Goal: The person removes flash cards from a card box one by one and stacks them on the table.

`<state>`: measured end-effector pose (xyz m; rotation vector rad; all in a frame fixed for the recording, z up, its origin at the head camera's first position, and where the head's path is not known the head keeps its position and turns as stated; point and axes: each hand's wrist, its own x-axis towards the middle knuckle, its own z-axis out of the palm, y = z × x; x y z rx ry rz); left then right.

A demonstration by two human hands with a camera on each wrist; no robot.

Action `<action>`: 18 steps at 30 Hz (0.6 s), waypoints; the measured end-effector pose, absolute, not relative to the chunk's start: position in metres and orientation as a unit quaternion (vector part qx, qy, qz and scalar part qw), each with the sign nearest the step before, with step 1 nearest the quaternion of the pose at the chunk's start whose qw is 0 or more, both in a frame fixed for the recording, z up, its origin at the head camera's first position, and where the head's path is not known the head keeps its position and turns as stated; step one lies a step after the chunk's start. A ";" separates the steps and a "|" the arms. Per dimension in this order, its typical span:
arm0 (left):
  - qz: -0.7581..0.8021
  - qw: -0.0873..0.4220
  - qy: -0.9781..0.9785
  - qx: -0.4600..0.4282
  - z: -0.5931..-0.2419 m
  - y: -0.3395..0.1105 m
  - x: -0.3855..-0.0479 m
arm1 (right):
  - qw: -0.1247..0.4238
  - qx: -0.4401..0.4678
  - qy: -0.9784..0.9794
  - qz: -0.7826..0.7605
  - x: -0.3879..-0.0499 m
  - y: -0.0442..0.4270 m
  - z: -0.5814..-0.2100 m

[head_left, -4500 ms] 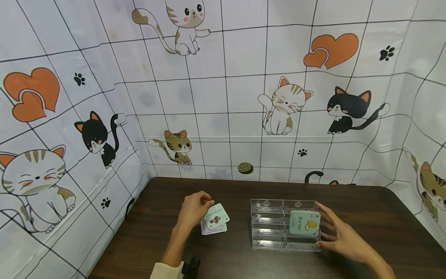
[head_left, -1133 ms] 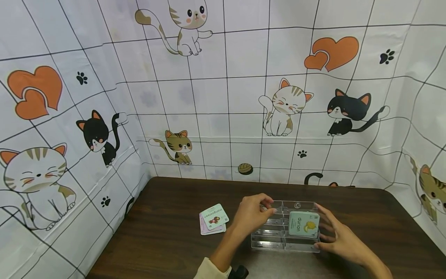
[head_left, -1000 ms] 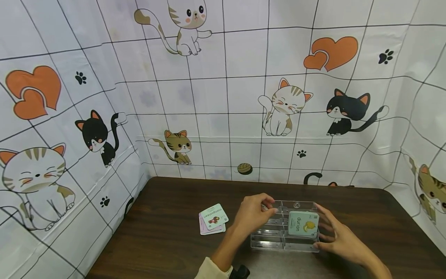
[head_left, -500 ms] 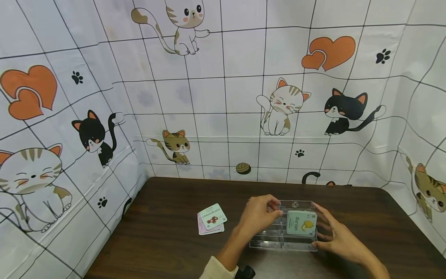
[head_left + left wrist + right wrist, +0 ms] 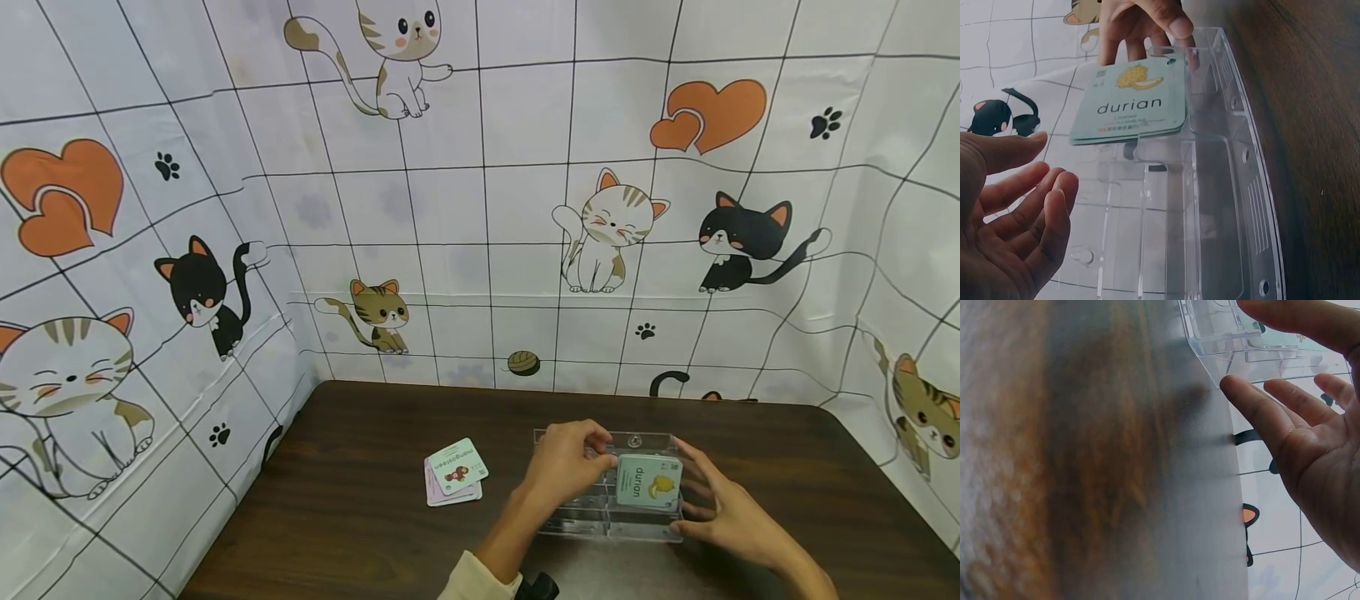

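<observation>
A clear plastic card holder (image 5: 573, 527) with two columns of compartments sits on the table. A stack of green cards, the top one a durian card (image 5: 648, 482), leans in its right column. My right hand (image 5: 731, 510) grips the holder's right end, thumb at the near corner and fingers along the side. My left hand (image 5: 566, 467) hovers over the left column, fingertips close to the durian card's left edge. In the left wrist view that hand (image 5: 1016, 225) shows thumb and fingers loosely bent and apart, with nothing between them. In the right wrist view the right fingers (image 5: 1300, 403) meet the holder's corner.
To the left lies a small pile of cards, a green mangosteen card (image 5: 459, 465) on top of pale purple ones (image 5: 442, 497). The dark wooden table (image 5: 360, 500) ends at a white curtain (image 5: 450, 208) printed with cats and hearts.
From beside the mangosteen pile, my left hand has moved right to the holder, drifting further right toward the durian card. My right hand has stayed on the holder's end.
</observation>
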<state>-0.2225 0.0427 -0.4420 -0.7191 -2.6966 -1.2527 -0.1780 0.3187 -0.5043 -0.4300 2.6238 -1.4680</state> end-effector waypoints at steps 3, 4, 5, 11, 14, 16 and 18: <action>-0.394 0.048 -0.887 -0.234 -0.442 0.045 -0.222 | 0.056 -0.141 0.862 -0.483 -0.178 0.319 -0.504; -0.390 0.050 -0.889 -0.234 -0.442 0.046 -0.221 | 0.057 -0.140 0.862 -0.484 -0.178 0.319 -0.504; -0.386 0.051 -0.891 -0.233 -0.442 0.047 -0.221 | 0.058 -0.140 0.862 -0.484 -0.179 0.319 -0.503; -0.388 0.041 -0.893 -0.224 -0.442 0.050 -0.221 | 0.051 -0.148 0.859 -0.487 -0.178 0.318 -0.503; -0.394 0.032 -0.892 -0.221 -0.442 0.053 -0.222 | 0.045 -0.153 0.858 -0.488 -0.178 0.318 -0.504; -0.398 0.027 -0.890 -0.219 -0.442 0.055 -0.221 | 0.043 -0.155 0.858 -0.488 -0.177 0.318 -0.504; -0.398 0.027 -0.890 -0.221 -0.442 0.057 -0.221 | 0.042 -0.155 0.858 -0.487 -0.177 0.318 -0.504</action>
